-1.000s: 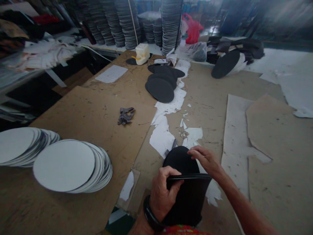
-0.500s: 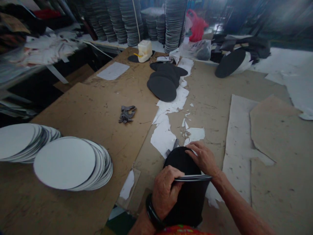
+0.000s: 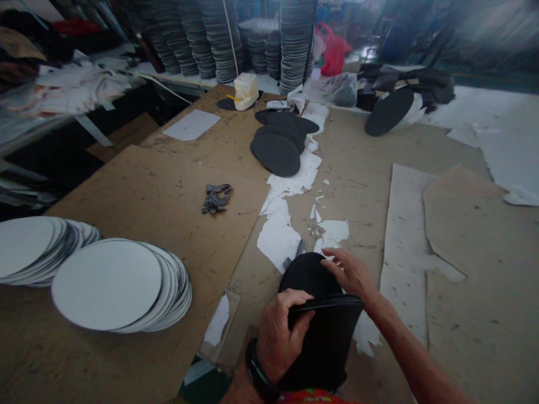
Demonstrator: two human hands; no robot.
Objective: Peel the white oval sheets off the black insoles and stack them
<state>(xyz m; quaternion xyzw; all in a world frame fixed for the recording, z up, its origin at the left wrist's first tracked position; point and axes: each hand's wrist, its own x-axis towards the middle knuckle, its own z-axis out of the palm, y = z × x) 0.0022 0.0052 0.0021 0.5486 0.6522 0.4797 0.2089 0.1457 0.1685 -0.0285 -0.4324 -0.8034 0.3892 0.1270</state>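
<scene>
My left hand [image 3: 280, 331], with a dark bracelet at the wrist, is closed on the upper edge of thin black discs [image 3: 322, 342] held tilted near my body. Its thumb is on the near side and its fingers are over the far side. How many discs it grips cannot be made out. Behind them another black disc [image 3: 307, 272] shows its rounded top. At that disc's right edge is my right hand [image 3: 351, 275], fingers apart and stretched forward; whether the fingertips touch it is unclear.
Stacks of white-faced discs [image 3: 107, 283] lie on the left. Several dark discs [image 3: 278, 151] overlap farther back, near a whitish jug [image 3: 246, 92]. Torn white paper [image 3: 278, 238] runs along the middle. A grey scrap [image 3: 217, 198] and flat sheets [image 3: 404, 252] lie on the table.
The pale edges of the held discs no longer show; the upper edge now looks black. My right hand's fingers have lifted and spread slightly. My left hand keeps its grip.
</scene>
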